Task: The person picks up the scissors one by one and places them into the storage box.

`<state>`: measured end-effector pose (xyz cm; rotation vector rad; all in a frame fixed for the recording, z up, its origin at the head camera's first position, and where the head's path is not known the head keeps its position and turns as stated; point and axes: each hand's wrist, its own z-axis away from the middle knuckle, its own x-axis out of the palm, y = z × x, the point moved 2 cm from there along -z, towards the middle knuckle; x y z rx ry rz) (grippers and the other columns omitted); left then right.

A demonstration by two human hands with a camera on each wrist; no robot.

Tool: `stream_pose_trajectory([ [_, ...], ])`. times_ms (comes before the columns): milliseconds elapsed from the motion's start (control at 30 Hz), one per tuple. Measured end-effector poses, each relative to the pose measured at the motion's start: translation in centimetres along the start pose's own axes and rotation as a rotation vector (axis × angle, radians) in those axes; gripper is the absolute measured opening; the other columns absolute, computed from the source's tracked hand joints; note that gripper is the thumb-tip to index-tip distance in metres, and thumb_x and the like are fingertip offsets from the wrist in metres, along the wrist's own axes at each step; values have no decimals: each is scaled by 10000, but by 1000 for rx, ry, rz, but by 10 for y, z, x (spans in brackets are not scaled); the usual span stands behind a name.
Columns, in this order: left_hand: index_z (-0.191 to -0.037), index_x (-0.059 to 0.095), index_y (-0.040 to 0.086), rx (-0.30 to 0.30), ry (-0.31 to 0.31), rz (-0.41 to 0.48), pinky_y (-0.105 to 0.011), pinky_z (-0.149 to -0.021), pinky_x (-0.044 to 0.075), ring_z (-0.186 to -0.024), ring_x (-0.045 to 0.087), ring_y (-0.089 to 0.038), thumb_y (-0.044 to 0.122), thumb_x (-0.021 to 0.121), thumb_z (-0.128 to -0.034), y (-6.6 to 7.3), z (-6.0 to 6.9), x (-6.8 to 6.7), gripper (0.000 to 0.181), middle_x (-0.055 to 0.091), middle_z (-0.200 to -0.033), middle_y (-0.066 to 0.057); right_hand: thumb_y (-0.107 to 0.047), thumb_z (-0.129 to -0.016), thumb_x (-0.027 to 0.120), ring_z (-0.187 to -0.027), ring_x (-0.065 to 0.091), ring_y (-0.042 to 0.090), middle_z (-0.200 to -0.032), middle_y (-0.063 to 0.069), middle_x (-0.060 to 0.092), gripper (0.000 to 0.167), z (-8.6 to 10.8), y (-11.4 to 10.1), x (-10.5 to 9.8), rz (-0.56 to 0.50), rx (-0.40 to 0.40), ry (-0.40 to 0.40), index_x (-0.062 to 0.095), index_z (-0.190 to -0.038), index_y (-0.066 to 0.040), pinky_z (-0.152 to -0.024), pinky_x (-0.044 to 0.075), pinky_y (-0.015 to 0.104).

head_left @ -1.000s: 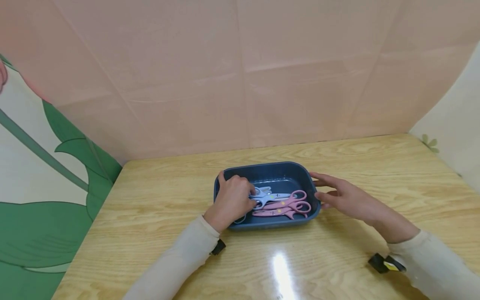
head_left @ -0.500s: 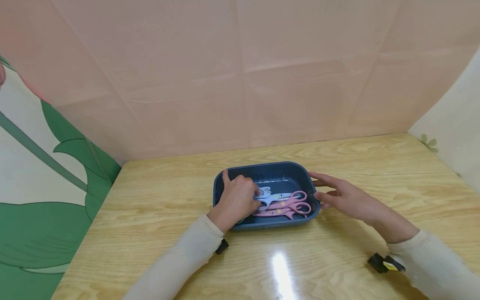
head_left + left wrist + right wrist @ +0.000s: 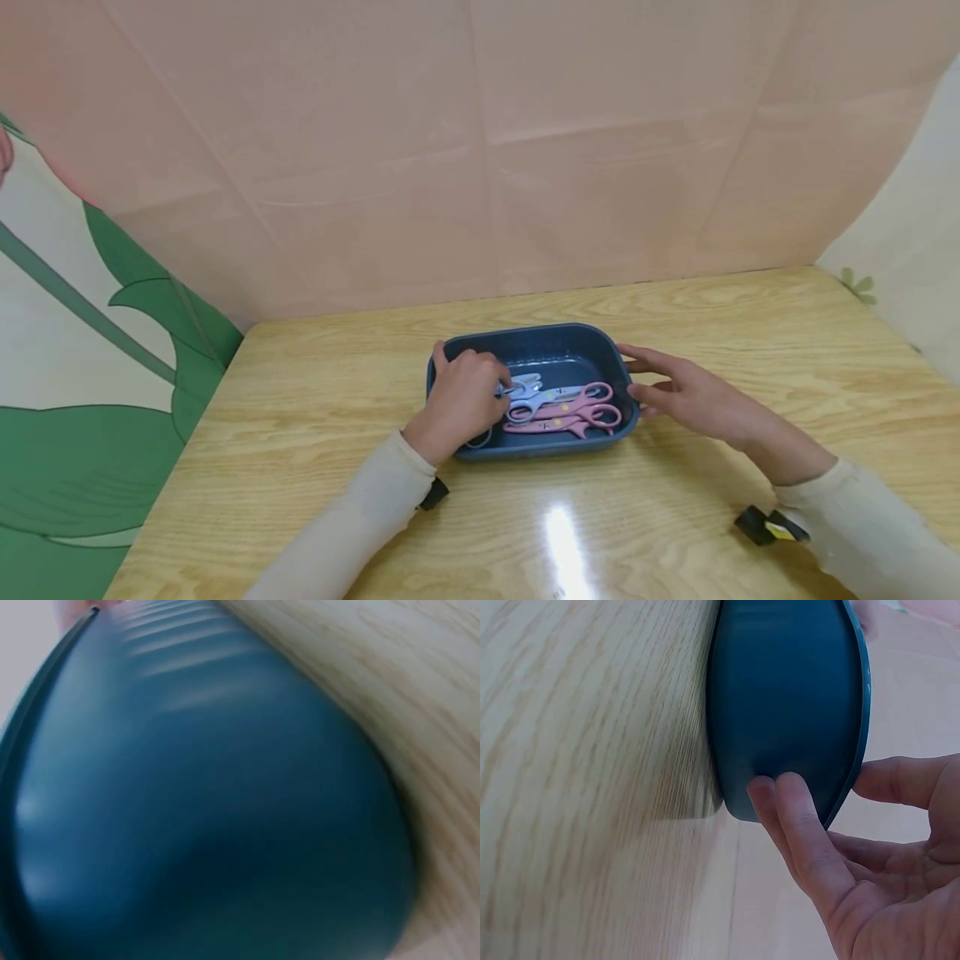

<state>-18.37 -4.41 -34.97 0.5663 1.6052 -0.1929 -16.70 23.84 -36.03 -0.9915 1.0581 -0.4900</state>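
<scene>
A dark blue plastic bin (image 3: 555, 451) sits on the table, holding several scissors. My left hand (image 3: 461, 396) reaches into its left end, with thumb and forefinger pinching at a light blue pair of scissors (image 3: 534, 402); its fingertips are partly hidden. To the right of it lie pink scissors (image 3: 573, 408). Part of a grey-blue handle loop (image 3: 480, 438) shows under the left hand. My right hand (image 3: 693, 396) rests relaxed against the bin's right end. In the right wrist view, its extended fingers (image 3: 795, 799) touch the outer wall and another digit meets the rim.
The wood-grain table (image 3: 315, 383) extends around the bin. A pinkish sheet (image 3: 480, 167) hangs behind it. A plant-patterned panel (image 3: 135, 358) stands on the left, a pale wall (image 3: 915, 242) on the right. The bin's outer wall (image 3: 210, 787) fills the left wrist view.
My left hand shifts slightly right over the scissors, then back left, uncovering more of the light blue pair. The right hand and the bin stay nearly in place.
</scene>
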Motion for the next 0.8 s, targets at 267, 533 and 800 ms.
stream_pose_trajectory([
  [267, -1006, 787, 183, -61, 23, 12, -786, -1108, 152, -1138, 640, -263, 286, 762, -871, -12, 10, -12, 171, 733, -1152, 14, -144, -1023, 543, -1098, 672, 301, -1497, 366, 363, 643, -2, 1, 0, 16, 1, 10, 229, -1572, -31, -796, 597, 303],
  [533, -1180, 723, 194, -98, 50, 13, -775, -1116, 159, -1319, 533, -312, 347, 747, -888, -25, 25, -22, 331, 625, -1383, -24, -167, -1021, 549, -1056, 675, 265, -1485, 359, 389, 644, -3, 1, -1, 51, 14, 20, 239, -1572, -40, -783, 588, 298],
  [800, -1239, 693, 201, -121, 45, 51, -795, -1099, 166, -1404, 421, -401, 372, 748, -886, -33, 39, -28, 396, 531, -1486, -52, -210, -1012, 578, -1179, 630, 415, -1464, 238, 503, 503, 3, -6, -9, 304, -56, 121, 453, -1482, -79, -843, 586, 484],
])
